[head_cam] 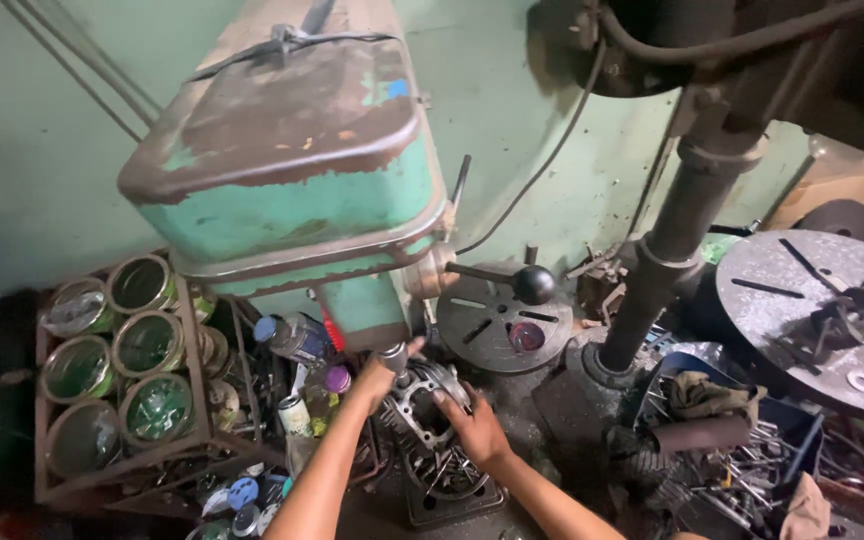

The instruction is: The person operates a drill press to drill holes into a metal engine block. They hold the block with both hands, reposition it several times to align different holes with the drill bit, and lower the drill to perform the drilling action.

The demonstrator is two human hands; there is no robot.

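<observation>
- A finned metal engine cylinder (pixel 424 400) sits on the drill press table (pixel 452 492), directly beneath the green drill press head (pixel 292 170).
- The cylinder lies between the two hands, its round bore facing up and towards the camera.
- The left hand (pixel 380 378) is at the cylinder's upper left edge, fingers curled around the drill chuck (pixel 393 356) just above the part; the thumb points up and right.
- The right hand (pixel 474 428) rests on the cylinder's right rim, fingers bent over its edge and gripping it, palm facing down.
- Whether the left fingers fully clamp the chuck is hard to tell; they wrap it closely.
- A black-knobbed feed lever (pixel 532 284) juts out right of the head.
- A rack of green-rimmed tins (pixel 117 370) stands to the left.
- A large slotted round plate (pixel 802 310) lies far right.
</observation>
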